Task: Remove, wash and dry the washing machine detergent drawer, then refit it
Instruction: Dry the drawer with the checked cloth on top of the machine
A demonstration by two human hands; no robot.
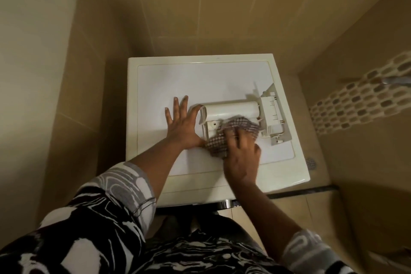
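- I see drawer (233, 110) lying on washer (200, 78) top.
- L hand (181, 127) flat, fingers spread, thumb at drawer's end.
- R hand (242, 153) presses cloth (219, 143) on drawer; fingers look curled into it, blurry.

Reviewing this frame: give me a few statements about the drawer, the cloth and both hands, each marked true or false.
1. The detergent drawer lies on the washing machine top. True.
2. The left hand holds the checked cloth. False: the right hand holds the cloth against the drawer.
3. The drawer is fitted in its slot. False: it is out of the machine and lies on the top.
4. The left hand lies flat on the top with its fingers spread, at the drawer's end. True.
5. A floor drain shows on the floor beside the machine. True.
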